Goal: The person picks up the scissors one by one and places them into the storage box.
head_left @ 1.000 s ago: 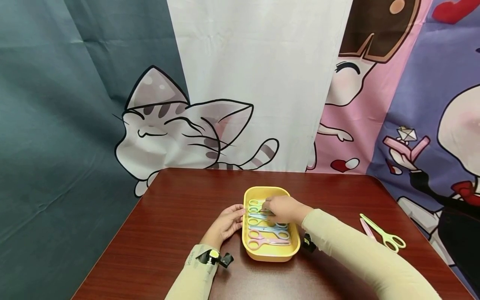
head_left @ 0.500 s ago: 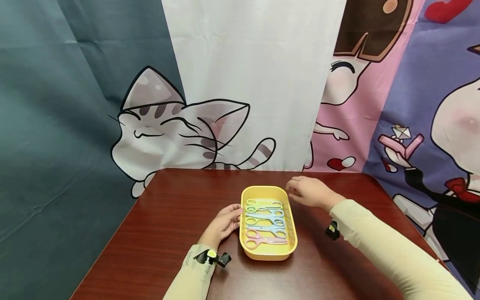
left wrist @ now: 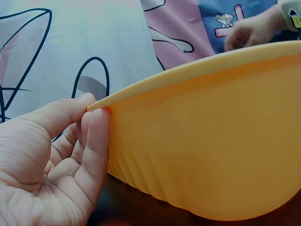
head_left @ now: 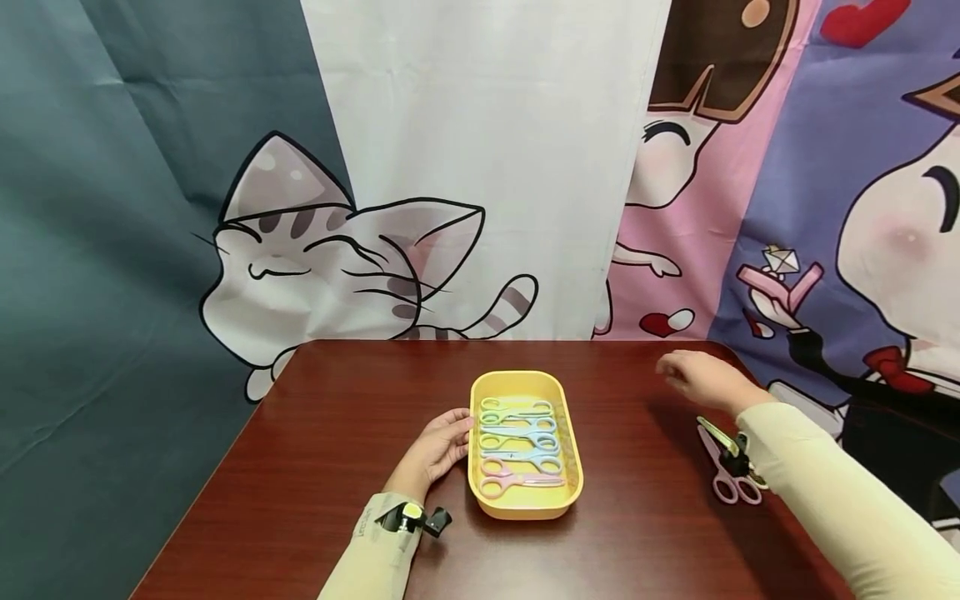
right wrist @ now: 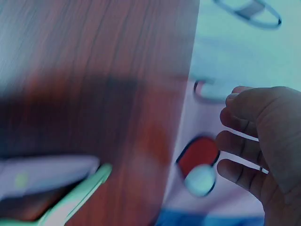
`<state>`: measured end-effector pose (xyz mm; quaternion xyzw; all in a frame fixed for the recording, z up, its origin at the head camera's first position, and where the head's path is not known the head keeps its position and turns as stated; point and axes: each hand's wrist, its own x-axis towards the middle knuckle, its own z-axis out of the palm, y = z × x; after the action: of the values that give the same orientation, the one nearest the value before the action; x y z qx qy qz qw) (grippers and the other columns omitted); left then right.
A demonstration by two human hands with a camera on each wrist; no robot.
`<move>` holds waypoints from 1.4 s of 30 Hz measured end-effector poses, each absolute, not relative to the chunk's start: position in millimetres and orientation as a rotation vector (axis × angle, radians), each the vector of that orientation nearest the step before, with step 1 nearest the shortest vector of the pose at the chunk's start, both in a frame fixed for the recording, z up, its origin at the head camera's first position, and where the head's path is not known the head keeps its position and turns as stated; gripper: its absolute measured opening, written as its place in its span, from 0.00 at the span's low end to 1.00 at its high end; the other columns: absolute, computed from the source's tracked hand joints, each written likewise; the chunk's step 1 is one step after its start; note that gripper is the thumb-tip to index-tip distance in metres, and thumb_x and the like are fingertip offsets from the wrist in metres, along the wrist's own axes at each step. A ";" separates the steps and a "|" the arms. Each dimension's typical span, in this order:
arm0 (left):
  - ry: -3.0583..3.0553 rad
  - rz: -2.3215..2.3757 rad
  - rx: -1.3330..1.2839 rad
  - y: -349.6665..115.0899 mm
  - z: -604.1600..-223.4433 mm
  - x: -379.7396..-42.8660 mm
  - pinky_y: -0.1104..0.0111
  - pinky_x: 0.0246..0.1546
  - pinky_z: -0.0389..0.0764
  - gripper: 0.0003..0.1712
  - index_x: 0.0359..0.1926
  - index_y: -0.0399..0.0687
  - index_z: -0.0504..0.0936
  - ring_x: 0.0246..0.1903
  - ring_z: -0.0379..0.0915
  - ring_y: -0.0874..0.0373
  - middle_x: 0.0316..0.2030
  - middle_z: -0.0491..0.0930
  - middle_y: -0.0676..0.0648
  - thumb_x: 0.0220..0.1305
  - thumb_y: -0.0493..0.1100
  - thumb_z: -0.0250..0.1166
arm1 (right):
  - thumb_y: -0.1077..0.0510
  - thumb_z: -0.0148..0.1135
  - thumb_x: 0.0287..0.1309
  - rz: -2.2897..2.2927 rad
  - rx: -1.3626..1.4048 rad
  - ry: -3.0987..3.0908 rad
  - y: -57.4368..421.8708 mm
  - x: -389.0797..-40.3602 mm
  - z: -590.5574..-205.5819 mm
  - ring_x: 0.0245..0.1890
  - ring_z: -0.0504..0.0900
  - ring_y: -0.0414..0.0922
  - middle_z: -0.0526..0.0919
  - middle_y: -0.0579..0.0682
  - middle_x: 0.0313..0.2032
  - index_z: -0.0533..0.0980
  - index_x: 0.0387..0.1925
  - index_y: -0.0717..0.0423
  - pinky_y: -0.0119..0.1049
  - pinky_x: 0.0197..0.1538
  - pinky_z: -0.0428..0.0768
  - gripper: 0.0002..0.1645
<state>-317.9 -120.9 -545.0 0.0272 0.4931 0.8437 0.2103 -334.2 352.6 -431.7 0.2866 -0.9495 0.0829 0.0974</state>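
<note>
At the middle of the table stands a yellow tray (head_left: 525,508) with several small scissors laid across it, among them blue scissors (head_left: 542,458) and pink scissors (head_left: 498,479). My left hand (head_left: 435,450) holds the tray's left side; in the left wrist view, its thumb and fingers pinch the yellow rim (left wrist: 188,66). Raised over the table's far right, my right hand (head_left: 708,379) is empty, its fingers loosely bent. Below its wrist lie another pink pair of scissors (head_left: 725,483) and a yellow-green pair (head_left: 716,433), partly hidden by the wrist camera and sleeve.
The dark red-brown wooden table (head_left: 337,400) ends at a far edge against a hanging cartoon backdrop (head_left: 450,125). A black wrist camera (head_left: 416,518) is strapped on the left forearm.
My right hand has come out of the tray and moved right, toward the two scissors beside it. The left hand stays at the tray's side. The head view has turned slightly right.
</note>
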 end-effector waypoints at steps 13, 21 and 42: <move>1.363 2.340 0.072 -120.3 -545.4 -317.0 0.77 0.27 0.81 0.04 0.44 0.44 0.73 0.25 0.75 0.67 0.32 0.80 0.50 0.74 0.32 0.58 | 0.73 0.70 0.44 0.308 0.907 -2.815 418.9 -301.4 -474.3 0.30 0.71 0.33 0.74 0.40 0.27 0.78 0.32 0.50 0.35 0.32 0.74 0.17; 1.370 2.347 0.067 -120.2 -545.2 -316.5 0.77 0.27 0.81 0.04 0.45 0.44 0.73 0.25 0.75 0.67 0.32 0.81 0.51 0.73 0.32 0.58 | 0.84 0.61 0.35 0.243 1.080 -2.584 433.4 -285.8 -495.9 0.27 0.68 0.29 0.70 0.34 0.27 0.75 0.24 0.41 0.27 0.27 0.69 0.31; 1.365 2.358 0.057 -120.2 -546.4 -317.7 0.78 0.26 0.81 0.05 0.43 0.45 0.73 0.24 0.74 0.67 0.30 0.80 0.51 0.74 0.31 0.56 | 0.81 0.70 0.27 0.229 1.076 -2.658 458.3 -279.9 -505.3 0.32 0.79 0.38 0.79 0.42 0.32 0.82 0.34 0.49 0.34 0.32 0.79 0.31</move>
<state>-317.7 -120.2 -546.4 0.0206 0.4899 0.8467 0.2067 -279.9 458.3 -505.3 0.3709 -0.9159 0.0788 0.1321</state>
